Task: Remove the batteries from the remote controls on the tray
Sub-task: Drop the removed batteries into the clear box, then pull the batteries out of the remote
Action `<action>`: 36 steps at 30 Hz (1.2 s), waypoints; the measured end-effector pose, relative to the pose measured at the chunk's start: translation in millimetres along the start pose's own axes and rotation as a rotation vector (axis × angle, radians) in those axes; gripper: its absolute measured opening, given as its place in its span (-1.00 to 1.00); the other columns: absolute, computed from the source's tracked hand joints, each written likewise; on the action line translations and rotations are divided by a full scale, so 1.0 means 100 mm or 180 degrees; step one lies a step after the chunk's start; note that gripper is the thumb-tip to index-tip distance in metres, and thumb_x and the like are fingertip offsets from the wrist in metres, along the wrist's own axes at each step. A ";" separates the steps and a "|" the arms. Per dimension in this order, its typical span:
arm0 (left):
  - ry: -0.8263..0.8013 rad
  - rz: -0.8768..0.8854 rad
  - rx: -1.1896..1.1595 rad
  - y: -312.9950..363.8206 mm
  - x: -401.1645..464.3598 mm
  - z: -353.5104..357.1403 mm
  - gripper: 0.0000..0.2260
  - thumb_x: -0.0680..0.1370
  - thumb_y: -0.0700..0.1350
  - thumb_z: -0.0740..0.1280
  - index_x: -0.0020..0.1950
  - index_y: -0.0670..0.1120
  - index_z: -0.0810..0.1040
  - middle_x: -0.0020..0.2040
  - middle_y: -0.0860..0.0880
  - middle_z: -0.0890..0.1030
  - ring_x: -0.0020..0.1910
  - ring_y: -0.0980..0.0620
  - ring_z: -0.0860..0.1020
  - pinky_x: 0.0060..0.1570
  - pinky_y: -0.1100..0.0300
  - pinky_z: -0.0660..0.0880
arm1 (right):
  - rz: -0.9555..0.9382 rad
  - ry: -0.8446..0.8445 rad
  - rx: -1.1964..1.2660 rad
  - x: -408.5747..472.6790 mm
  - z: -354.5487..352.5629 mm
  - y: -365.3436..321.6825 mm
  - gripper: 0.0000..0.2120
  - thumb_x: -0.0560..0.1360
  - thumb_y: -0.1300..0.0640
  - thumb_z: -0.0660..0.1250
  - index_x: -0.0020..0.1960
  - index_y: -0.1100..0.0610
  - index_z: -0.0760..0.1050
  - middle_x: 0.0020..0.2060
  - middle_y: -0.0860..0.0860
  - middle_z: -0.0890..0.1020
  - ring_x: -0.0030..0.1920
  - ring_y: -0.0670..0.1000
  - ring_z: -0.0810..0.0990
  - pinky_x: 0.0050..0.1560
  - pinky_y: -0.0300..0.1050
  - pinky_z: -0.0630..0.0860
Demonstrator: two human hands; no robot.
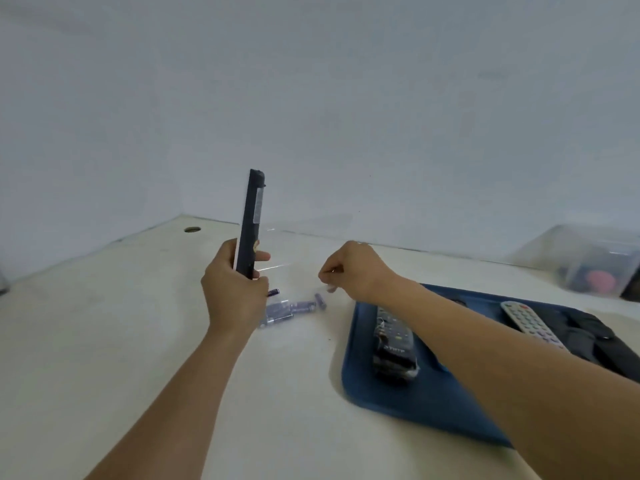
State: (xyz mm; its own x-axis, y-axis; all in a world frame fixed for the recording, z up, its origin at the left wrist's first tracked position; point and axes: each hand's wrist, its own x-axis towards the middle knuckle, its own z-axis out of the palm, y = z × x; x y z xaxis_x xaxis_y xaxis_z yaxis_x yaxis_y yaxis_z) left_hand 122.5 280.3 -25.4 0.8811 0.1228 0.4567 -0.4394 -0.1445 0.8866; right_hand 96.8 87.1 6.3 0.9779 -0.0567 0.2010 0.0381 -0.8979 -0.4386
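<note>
My left hand [235, 292] grips the lower end of a black remote control [252, 220] and holds it upright above the table. My right hand [353, 268] hovers to its right with fingers curled, and a small pale battery end [331, 289] pokes out beneath them. Several purple batteries [294, 308] lie in a loose pile on the table between my hands. On the blue tray [381, 407] at the right lie a dark remote [393, 341], a grey-white remote [533, 323] and black remotes [588, 337], partly hidden by my right forearm.
The pale table meets a grey wall corner at the back. A cable hole [192, 229] sits at the back left. A clear plastic box [588, 261] holding dark and pink items stands at the far right, behind the tray.
</note>
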 end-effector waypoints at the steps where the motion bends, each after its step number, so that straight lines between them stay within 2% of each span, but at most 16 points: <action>1: -0.0068 0.0079 0.0032 0.00 -0.02 0.00 -0.46 0.37 -0.53 0.32 0.14 0.03 0.56 -0.05 0.15 0.69 -0.25 0.11 0.53 -0.32 0.42 0.48 | -0.0013 -0.0076 -0.0101 0.01 -0.04 -0.03 -0.83 0.51 0.19 0.43 0.07 0.19 0.69 -0.02 0.05 0.73 -0.01 -0.03 0.68 0.08 -0.13 0.58; 2: -0.0149 0.0123 0.0064 0.00 -0.03 -0.01 -0.42 0.35 -0.56 0.28 0.16 0.03 0.55 -0.02 0.17 0.67 -0.25 0.13 0.51 -0.34 0.42 0.46 | 0.0042 -0.0237 -0.0245 0.03 -0.08 -0.06 -0.73 0.50 0.14 0.47 0.18 0.18 0.64 0.05 0.04 0.70 0.03 0.01 0.65 0.12 -0.13 0.56; 4: -0.0306 0.0097 0.0115 -0.02 -0.03 -0.05 -0.34 0.32 -0.58 0.23 0.22 0.05 0.53 -0.05 0.14 0.63 -0.26 0.18 0.48 -0.38 0.39 0.45 | 0.0160 -0.0546 -0.0595 0.12 -0.11 -0.09 -0.56 0.48 0.08 0.50 0.27 0.27 0.57 0.11 0.13 0.68 -0.08 0.06 0.64 0.07 -0.07 0.60; 5: -0.0391 0.0058 0.0127 -0.04 -0.03 -0.07 -0.30 0.32 -0.58 0.22 0.25 0.08 0.52 -0.12 0.08 0.59 -0.27 0.18 0.48 -0.39 0.37 0.46 | 0.0160 -0.0659 -0.0905 0.17 -0.11 -0.12 -0.54 0.48 0.07 0.49 0.27 0.33 0.56 0.12 0.18 0.68 -0.16 0.07 0.63 0.05 -0.04 0.61; 8: -0.0600 -0.0028 -0.0022 -0.10 -0.03 -0.13 -0.22 0.33 -0.59 0.22 0.25 0.21 0.51 -0.17 0.06 0.54 -0.23 0.09 0.49 -0.31 0.25 0.53 | 0.0192 -0.0948 -0.1452 0.28 -0.03 -0.22 -0.65 0.47 0.11 0.48 0.14 0.32 0.62 0.04 0.20 0.69 -0.13 0.15 0.66 -0.04 -0.02 0.62; 11: -0.0644 -0.0110 -0.0313 -0.12 -0.03 -0.16 -0.17 0.33 -0.60 0.20 0.15 0.35 0.50 -0.09 0.32 0.57 -0.23 0.11 0.49 -0.23 0.21 0.53 | 0.0206 -0.1229 -0.1464 0.42 0.09 -0.30 -0.84 0.40 0.16 0.52 -0.16 0.26 0.63 -0.23 0.14 0.70 -0.23 0.09 0.62 -0.08 -0.09 0.59; 13: -0.0671 -0.0205 -0.0411 -0.11 -0.02 -0.16 -0.16 0.34 -0.61 0.21 0.12 0.37 0.49 -0.11 0.36 0.56 -0.24 0.14 0.49 -0.23 0.22 0.52 | 0.0202 -0.1368 -0.1325 0.46 0.16 -0.34 -0.72 0.38 0.08 0.52 0.00 0.24 0.69 -0.09 0.14 0.73 -0.19 0.01 0.65 -0.08 -0.17 0.60; 14: -0.0670 -0.0231 -0.0451 -0.11 -0.02 -0.15 -0.17 0.35 -0.62 0.21 0.11 0.36 0.49 -0.11 0.34 0.55 -0.25 0.16 0.48 -0.22 0.23 0.52 | 0.0174 -0.1471 -0.1262 0.45 0.17 -0.37 -0.64 0.38 -0.01 0.51 0.05 0.22 0.69 -0.08 0.12 0.73 -0.25 -0.05 0.59 -0.18 -0.25 0.55; 17: -0.0607 -0.0205 -0.0496 -0.14 -0.02 -0.14 -0.19 0.36 -0.60 0.20 0.10 0.36 0.50 -0.14 0.32 0.55 -0.24 0.14 0.48 -0.19 0.23 0.53 | 0.0102 -0.1571 -0.1042 0.40 0.16 -0.39 -0.72 0.38 -0.08 0.50 -0.12 0.14 0.67 -0.40 -0.03 0.55 -0.39 -0.05 0.42 -0.38 -0.27 0.36; 22: -0.0494 -0.0090 -0.0433 -0.20 0.01 -0.09 -0.24 0.38 -0.59 0.19 0.21 0.25 0.51 -0.07 0.26 0.57 -0.21 0.10 0.50 -0.22 0.27 0.49 | 0.0152 -0.1779 -0.0535 0.43 0.18 -0.30 -0.78 0.38 0.04 0.53 -0.12 0.18 0.67 -0.32 -0.02 0.55 -0.27 0.00 0.46 -0.18 -0.14 0.40; 24: -0.0448 -0.0070 -0.0374 -0.23 0.02 -0.09 -0.28 0.39 -0.58 0.20 0.24 0.19 0.51 -0.07 0.26 0.58 -0.20 0.09 0.52 -0.21 0.27 0.49 | -0.0029 -0.1549 -0.0456 0.44 0.19 -0.28 -0.88 0.43 0.15 0.46 -0.13 0.21 0.67 -0.30 0.01 0.55 -0.29 -0.01 0.45 -0.20 -0.16 0.41; 26: -0.0408 -0.0056 -0.0305 -0.22 0.03 -0.09 -0.30 0.40 -0.57 0.22 0.23 0.19 0.50 -0.07 0.27 0.59 -0.21 0.10 0.53 -0.22 0.30 0.50 | -0.0244 -0.0974 -0.0153 0.41 0.14 -0.24 -0.94 0.47 0.20 0.45 -0.16 0.20 0.64 -0.33 -0.02 0.54 -0.35 -0.05 0.44 -0.27 -0.22 0.41; 29: -0.0403 -0.0018 -0.0098 -0.14 0.03 -0.10 -0.37 0.39 -0.54 0.24 0.19 0.14 0.52 -0.05 0.14 0.61 -0.29 0.15 0.50 -0.27 0.34 0.49 | -0.0588 -0.0071 0.0291 0.27 -0.05 -0.11 -0.92 0.46 0.22 0.50 -0.06 0.17 0.64 -0.28 -0.02 0.56 -0.34 -0.09 0.47 -0.24 -0.21 0.40; 31: -0.0401 0.0074 0.0044 -0.04 0.00 -0.09 -0.42 0.38 -0.54 0.24 0.14 0.09 0.54 -0.15 0.01 0.58 -0.34 0.16 0.46 -0.30 0.35 0.47 | -0.0642 0.0146 0.0765 0.08 -0.22 0.01 -0.78 0.48 0.26 0.47 0.11 0.10 0.62 -0.26 0.03 0.60 -0.29 -0.06 0.53 -0.21 -0.24 0.45; 33: -0.0435 0.0201 -0.0030 0.14 -0.06 -0.03 -0.42 0.37 -0.55 0.25 0.15 0.07 0.55 -0.11 0.03 0.59 -0.29 0.12 0.47 -0.25 0.28 0.48 | -0.0610 0.0165 0.1096 -0.16 -0.42 0.15 -0.64 0.52 0.29 0.43 0.26 0.01 0.58 -0.24 0.07 0.62 -0.28 -0.07 0.55 -0.21 -0.27 0.49; 36: -0.0873 -0.0004 -0.0723 0.49 -0.18 0.26 -0.40 0.36 -0.54 0.25 0.19 0.05 0.57 -0.14 0.03 0.59 -0.27 0.05 0.46 -0.31 0.23 0.43 | -0.0377 0.0297 0.1873 -0.51 -0.68 0.39 -0.65 0.55 0.34 0.37 0.27 0.05 0.60 -0.21 0.18 0.66 -0.26 -0.03 0.55 -0.21 -0.23 0.52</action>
State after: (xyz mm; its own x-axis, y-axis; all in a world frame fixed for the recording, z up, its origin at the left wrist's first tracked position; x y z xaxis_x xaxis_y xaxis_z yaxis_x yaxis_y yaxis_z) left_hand 89.9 245.8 8.0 0.8824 -0.1497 0.4461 -0.4387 0.0812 0.8950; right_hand 34.3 25.3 38.3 0.9390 -0.0331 0.3423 0.2787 -0.5099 -0.8139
